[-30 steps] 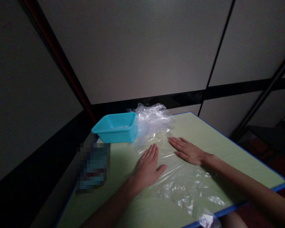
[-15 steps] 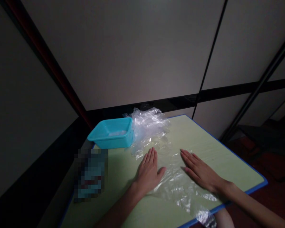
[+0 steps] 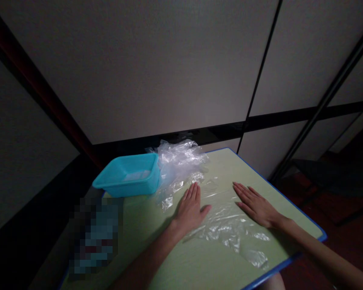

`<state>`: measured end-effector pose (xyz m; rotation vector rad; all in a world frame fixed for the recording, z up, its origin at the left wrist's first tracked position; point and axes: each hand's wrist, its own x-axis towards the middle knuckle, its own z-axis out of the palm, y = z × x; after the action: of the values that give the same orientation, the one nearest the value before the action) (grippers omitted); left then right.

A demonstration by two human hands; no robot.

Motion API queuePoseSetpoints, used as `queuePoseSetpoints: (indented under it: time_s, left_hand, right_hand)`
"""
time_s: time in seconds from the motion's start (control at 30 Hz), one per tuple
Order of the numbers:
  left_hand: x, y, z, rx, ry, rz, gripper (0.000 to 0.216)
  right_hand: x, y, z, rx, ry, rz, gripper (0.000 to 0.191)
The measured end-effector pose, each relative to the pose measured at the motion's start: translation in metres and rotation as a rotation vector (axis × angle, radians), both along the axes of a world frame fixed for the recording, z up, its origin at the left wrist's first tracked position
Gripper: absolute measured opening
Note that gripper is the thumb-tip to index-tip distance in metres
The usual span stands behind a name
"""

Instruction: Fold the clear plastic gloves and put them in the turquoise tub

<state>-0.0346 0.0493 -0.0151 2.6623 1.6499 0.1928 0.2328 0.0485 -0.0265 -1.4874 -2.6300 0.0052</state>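
A thin clear plastic bag (image 3: 226,231) lies spread and wrinkled on the light green table. My left hand (image 3: 190,207) rests flat on the bag's left side, thumb out to the right. On the other side my right hand (image 3: 257,205) lies flat with fingers stretched toward the upper left, at the bag's right side. Neither hand grips anything. Beyond my left hand is a loose heap of clear plastic bags (image 3: 181,157), shiny and crumpled. Against the heap stands a turquoise plastic basket (image 3: 130,189) with something pale at its bottom.
The table (image 3: 193,270) has a blue edge. A blurred-out bluish item (image 3: 98,237) lies at its left side. Behind the table rises a pale panelled wall or cabinet (image 3: 175,80) with a black band. A dark chair-like shape (image 3: 329,181) stands at the right.
The bag's near corner, which hung over the front edge, now lies on the tabletop. My right hand has moved slightly away from my left. The camera view has shifted a little.
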Motion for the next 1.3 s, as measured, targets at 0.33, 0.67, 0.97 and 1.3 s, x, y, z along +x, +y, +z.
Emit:
queuePoseSetpoints:
  time_s: [0.33, 0.67, 0.97, 1.3]
  left_hand:
    - [0.012, -0.013, 0.025, 0.087, -0.028, -0.066, 0.063]
    - [0.09, -0.014, 0.0, 0.005, -0.102, -0.223, 0.064]
    - [-0.007, -0.03, 0.0, 0.026, -0.001, -0.12, 0.063]
    - [-0.028, -0.037, 0.002, 0.022, 0.017, -0.081, 0.073]
  right_hand:
    - [0.001, 0.001, -0.005, 0.044, 0.019, 0.019, 0.055]
    - [0.005, 0.002, -0.011, 0.084, 0.006, 0.045, 0.055]
    - [0.002, 0.001, -0.007, 0.046, 0.028, 0.026, 0.056]
    - [-0.032, -0.018, 0.017, 0.033, 0.282, -0.296, 0.061]
